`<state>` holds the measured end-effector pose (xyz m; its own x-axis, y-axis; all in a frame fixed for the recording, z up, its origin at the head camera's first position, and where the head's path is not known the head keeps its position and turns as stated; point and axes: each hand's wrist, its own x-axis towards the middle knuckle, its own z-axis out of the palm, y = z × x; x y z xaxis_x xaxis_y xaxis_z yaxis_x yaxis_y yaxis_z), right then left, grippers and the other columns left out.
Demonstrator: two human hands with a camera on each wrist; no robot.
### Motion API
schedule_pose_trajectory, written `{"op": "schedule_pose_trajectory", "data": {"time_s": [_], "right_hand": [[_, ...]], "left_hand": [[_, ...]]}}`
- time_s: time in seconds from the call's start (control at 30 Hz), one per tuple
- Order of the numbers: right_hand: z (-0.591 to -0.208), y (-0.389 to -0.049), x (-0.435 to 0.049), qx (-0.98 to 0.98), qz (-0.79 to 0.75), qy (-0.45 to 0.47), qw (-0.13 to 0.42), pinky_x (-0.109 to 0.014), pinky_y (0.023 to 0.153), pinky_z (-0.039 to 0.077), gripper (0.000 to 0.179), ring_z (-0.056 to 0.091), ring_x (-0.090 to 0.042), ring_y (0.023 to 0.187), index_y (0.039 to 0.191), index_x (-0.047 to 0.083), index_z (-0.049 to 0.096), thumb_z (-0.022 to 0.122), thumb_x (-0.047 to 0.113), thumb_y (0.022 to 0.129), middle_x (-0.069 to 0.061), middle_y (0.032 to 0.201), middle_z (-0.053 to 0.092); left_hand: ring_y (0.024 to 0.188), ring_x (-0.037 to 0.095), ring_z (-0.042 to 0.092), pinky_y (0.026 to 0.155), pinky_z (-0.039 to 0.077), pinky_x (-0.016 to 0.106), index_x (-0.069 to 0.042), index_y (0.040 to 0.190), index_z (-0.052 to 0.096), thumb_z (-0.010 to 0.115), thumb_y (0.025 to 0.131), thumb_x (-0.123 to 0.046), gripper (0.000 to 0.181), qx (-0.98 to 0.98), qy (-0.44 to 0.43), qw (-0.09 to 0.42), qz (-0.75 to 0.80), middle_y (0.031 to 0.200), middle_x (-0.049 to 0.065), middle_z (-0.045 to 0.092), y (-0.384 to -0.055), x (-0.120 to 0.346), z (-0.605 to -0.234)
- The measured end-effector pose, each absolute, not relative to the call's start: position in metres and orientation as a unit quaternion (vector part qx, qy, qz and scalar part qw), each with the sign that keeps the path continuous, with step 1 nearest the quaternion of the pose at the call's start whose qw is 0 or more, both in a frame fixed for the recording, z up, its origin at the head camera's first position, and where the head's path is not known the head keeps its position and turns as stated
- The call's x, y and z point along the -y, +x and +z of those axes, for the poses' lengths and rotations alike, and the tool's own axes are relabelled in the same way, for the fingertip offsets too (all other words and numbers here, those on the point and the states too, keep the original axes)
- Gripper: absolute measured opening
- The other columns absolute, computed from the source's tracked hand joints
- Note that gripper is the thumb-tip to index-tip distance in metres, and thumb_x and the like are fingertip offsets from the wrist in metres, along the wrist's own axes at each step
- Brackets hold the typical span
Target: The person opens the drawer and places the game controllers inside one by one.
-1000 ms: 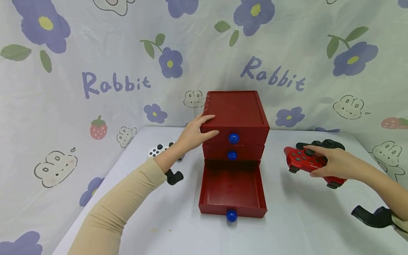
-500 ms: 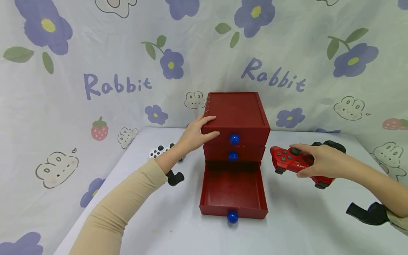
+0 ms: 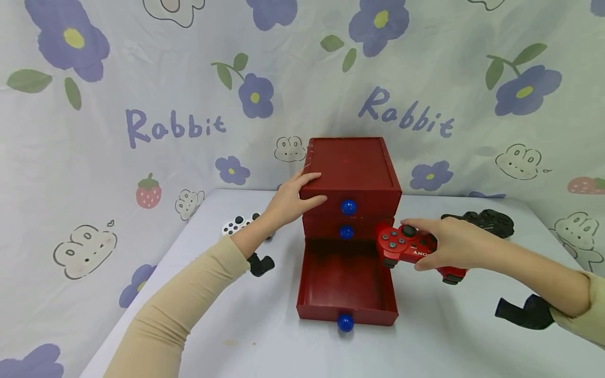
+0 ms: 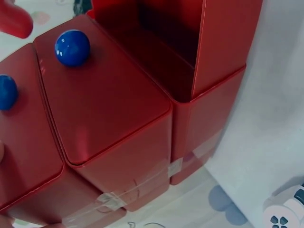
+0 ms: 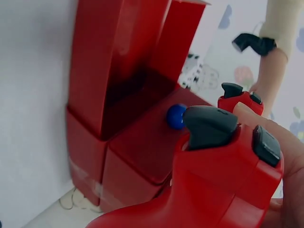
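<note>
A red drawer cabinet (image 3: pixel 352 160) stands on the table, its bottom drawer (image 3: pixel 347 278) pulled out with nothing visible inside. My left hand (image 3: pixel 288 202) rests on the cabinet's upper left front corner. One finger lies along the top and the thumb lies straight against the front of the top drawer. In the right hand (image 3: pixel 449 244) is a red game controller (image 3: pixel 402 244), pinched between thumb and fingers. It is held above the table, its left end overlapping the drawer's right rim in the head view. Close up in the right wrist view, the red controller (image 5: pixel 223 175) shows its black triggers.
A black controller (image 3: pixel 491 223) lies behind the right hand. To the left, a white controller (image 3: pixel 232 227) is partly hidden by the left forearm. Blue knobs (image 3: pixel 348 207) stick out from the drawer fronts. A printed cloth (image 3: pixel 179 79) hangs behind the table.
My right hand has carried the red controller leftward, from near the black controller to beside the open drawer. The left hand has stayed on the cabinet corner.
</note>
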<state>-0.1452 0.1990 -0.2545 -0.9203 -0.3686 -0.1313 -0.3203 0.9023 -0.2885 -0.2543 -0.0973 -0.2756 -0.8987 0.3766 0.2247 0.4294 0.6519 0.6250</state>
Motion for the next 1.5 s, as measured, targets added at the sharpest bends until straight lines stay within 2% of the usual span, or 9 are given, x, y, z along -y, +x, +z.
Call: {"op": "schedule_pose_trajectory", "data": {"time_s": [0.27,0.6,0.87,1.5], "right_hand": [[-0.253,-0.144,-0.177,-0.967,-0.124,-0.206,0.089,-0.024,0.050,0.043,0.076,0.049,-0.014,0.073,0.122,0.018,0.041,0.070,0.042,0.057,-0.002,0.092,0.057],[-0.261,-0.144,-0.149,-0.961,-0.129,-0.217,0.113,-0.025,0.055,0.044,0.076,0.048,-0.016,0.081,0.123,0.021,0.040,0.071,0.043,0.057,0.000,0.089,0.056],[-0.271,-0.148,-0.130,-0.954,-0.133,-0.249,0.102,-0.030,0.062,0.047,0.074,0.050,-0.018,0.088,0.122,0.021,0.041,0.070,0.045,0.058,-0.002,0.098,0.056],[-0.308,-0.159,-0.101,-0.954,-0.129,-0.256,0.090,-0.032,0.065,0.046,0.072,0.052,-0.014,0.083,0.121,0.023,0.043,0.072,0.041,0.057,0.003,0.092,0.059]], "left_hand": [[0.104,0.013,0.039,0.079,0.040,0.033,-0.030,0.124,0.036,0.054,0.073,-0.049,0.057,0.909,-0.224,0.043,-0.350,0.131,-0.006,0.026,-0.254,0.097,-0.276],[0.102,0.014,0.041,0.078,0.041,0.032,-0.028,0.124,0.037,0.054,0.073,-0.048,0.057,0.909,-0.225,0.047,-0.347,0.130,-0.005,0.029,-0.254,0.096,-0.275],[0.102,0.015,0.041,0.076,0.042,0.031,-0.027,0.124,0.037,0.055,0.073,-0.046,0.057,0.907,-0.230,0.051,-0.350,0.128,-0.003,0.031,-0.254,0.096,-0.275],[0.108,0.014,0.037,0.080,0.040,0.036,-0.028,0.124,0.036,0.053,0.074,-0.047,0.056,0.909,-0.230,0.057,-0.343,0.131,-0.005,0.027,-0.252,0.096,-0.276]]}}
